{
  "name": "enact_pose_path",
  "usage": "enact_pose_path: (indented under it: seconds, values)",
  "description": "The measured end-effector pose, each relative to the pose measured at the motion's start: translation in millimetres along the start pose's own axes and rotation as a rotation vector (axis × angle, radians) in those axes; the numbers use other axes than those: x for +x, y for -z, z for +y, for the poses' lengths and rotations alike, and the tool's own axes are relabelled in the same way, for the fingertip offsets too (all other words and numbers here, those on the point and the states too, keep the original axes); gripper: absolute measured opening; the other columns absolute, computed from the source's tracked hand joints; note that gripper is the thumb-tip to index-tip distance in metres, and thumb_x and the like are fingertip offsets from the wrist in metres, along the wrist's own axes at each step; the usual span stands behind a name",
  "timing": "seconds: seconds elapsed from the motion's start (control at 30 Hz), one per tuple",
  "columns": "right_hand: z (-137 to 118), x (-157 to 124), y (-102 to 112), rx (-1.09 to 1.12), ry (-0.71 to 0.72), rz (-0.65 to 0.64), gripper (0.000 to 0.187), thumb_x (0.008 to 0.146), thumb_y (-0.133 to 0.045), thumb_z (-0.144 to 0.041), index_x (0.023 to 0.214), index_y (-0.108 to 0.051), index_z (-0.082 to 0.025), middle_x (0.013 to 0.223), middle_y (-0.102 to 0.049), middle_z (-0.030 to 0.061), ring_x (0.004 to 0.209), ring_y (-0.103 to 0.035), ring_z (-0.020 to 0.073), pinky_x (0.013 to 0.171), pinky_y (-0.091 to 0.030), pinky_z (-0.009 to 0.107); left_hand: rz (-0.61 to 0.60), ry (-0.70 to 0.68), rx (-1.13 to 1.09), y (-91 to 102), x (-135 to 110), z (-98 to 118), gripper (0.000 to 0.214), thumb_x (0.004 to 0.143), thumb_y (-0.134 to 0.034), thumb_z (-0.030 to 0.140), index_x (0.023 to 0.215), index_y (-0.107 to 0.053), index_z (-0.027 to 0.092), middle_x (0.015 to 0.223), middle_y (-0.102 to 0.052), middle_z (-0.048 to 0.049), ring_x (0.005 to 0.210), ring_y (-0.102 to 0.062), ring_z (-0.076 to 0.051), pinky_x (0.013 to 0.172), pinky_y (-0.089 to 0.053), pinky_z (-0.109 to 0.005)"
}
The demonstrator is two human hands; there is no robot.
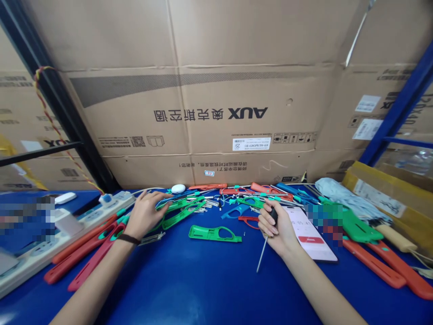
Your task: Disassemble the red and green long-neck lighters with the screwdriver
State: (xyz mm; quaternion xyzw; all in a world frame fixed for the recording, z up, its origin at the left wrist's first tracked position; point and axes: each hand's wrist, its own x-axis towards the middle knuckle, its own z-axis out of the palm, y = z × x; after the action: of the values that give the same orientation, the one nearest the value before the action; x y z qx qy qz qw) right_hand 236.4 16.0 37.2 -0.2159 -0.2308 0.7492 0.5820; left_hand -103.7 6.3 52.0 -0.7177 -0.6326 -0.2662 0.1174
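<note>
My right hand (279,225) is wrapped round the black handle of a screwdriver (261,256), whose shaft points down and toward me. At left, my left hand (147,214) reaches over the near edge of a parts pile, thumb and fingers apart, close to green plastic casing halves (176,219). Whether its fingertips touch anything is unclear. Between my hands, a single green casing half (199,233) with a finger-hole loop lies on the blue table. It looks like part of a long-nosed lighter. A tiny screw (244,234) seems to lie beside it.
White power strips (91,221) and red lighters (98,257) lie left. A phone (313,239) showing a timer lies beside my right hand. Further right are a green lighter (358,223), red lighters (375,262) and a yellow-taped box (382,194). Cardboard (209,90) stands behind.
</note>
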Motion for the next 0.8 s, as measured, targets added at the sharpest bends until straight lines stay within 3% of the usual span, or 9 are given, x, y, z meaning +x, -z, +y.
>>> enact_pose_path:
  seconds: [0.07, 0.13, 0.23, 0.37, 0.57, 0.8]
  values:
    - [0, 0, 1, 0.002, -0.004, -0.009, 0.030, 0.079, -0.057, -0.026, 0.055, -0.040, -0.020, 0.033, -0.033, -0.0107, 0.021, -0.022, 0.0035, 0.020, -0.023, 0.014, -0.058, 0.136, -0.098, 16.9, 3, -7, 0.045, 0.081, -0.045, 0.055, 0.095, -0.068, 0.019, 0.100, -0.072, -0.0060, 0.096, -0.064, -0.026, 0.095, -0.041, -0.037]
    - [-1, 0, 2, 0.005, -0.008, -0.016, 0.029, 0.078, -0.057, -0.025, 0.056, -0.039, -0.020, 0.033, -0.033, -0.0109, 0.021, -0.022, 0.0035, 0.020, -0.022, 0.014, -0.202, 0.220, -0.164, 33.1, 4, -15, 0.053, 0.081, -0.041, 0.060, 0.097, -0.067, 0.017, 0.101, -0.072, -0.0044, 0.095, -0.064, -0.024, 0.084, -0.047, -0.029]
    - [-1, 0, 2, 0.008, -0.014, -0.019, 0.028, 0.077, -0.058, -0.025, 0.057, -0.040, -0.020, 0.033, -0.033, -0.0113, 0.021, -0.023, 0.0035, 0.020, -0.022, 0.014, -0.378, 0.204, -0.162, 48.6, 0, -28, 0.049, 0.073, -0.052, 0.061, 0.086, -0.071, 0.018, 0.088, -0.075, -0.0011, 0.082, -0.065, -0.023, 0.071, -0.048, -0.024]
    - [0, -1, 1, 0.011, -0.025, -0.016, 0.028, 0.079, -0.056, -0.024, 0.056, -0.040, -0.020, 0.034, -0.033, -0.0106, 0.021, -0.022, 0.0037, 0.020, -0.022, 0.014, -0.464, 0.228, -0.077, 55.1, -15, -44, 0.036, 0.069, -0.060, 0.055, 0.074, -0.072, 0.021, 0.068, -0.072, 0.0025, 0.065, -0.063, -0.020, 0.056, -0.042, -0.020]
    - [-1, -2, -1, 0.023, -0.028, -0.005, 0.029, 0.082, -0.051, -0.024, 0.055, -0.041, -0.020, 0.033, -0.033, -0.0095, 0.021, -0.023, 0.0043, 0.019, -0.023, 0.015, -0.599, 0.165, 0.052, 55.5, -39, -63, 0.035, 0.063, -0.066, 0.058, 0.067, -0.070, 0.024, 0.066, -0.066, 0.0038, 0.063, -0.058, -0.018, 0.057, -0.040, -0.019]
    - [-2, -1, 2, 0.011, -0.010, -0.029, 0.029, 0.078, -0.057, -0.025, 0.056, -0.038, -0.020, 0.034, -0.033, -0.0109, 0.021, -0.023, 0.0039, 0.020, -0.022, 0.014, -0.611, 0.127, -0.018, 53.3, -41, -54, 0.045, 0.067, -0.057, 0.065, 0.065, -0.068, 0.021, 0.067, -0.065, 0.0008, 0.066, -0.056, -0.019, 0.062, -0.042, -0.022]
